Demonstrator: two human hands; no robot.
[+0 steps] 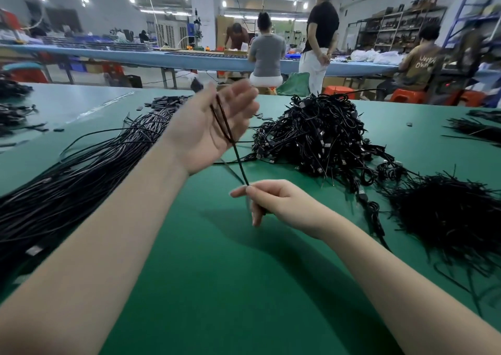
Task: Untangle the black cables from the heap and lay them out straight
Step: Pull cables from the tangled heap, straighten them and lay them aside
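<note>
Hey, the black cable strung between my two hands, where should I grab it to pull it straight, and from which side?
Probably the taut stretch of the cable just above the right hand, coming from the left. There it runs as a single straight strand over bare table; higher up it doubles and crosses over the left hand, and to the right lies the heap.

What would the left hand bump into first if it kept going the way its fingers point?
Probably nothing soon. The left hand is raised above the green table, fingers pointing up and away. The tangled heap lies off to its right, though depth is hard to judge.
</note>
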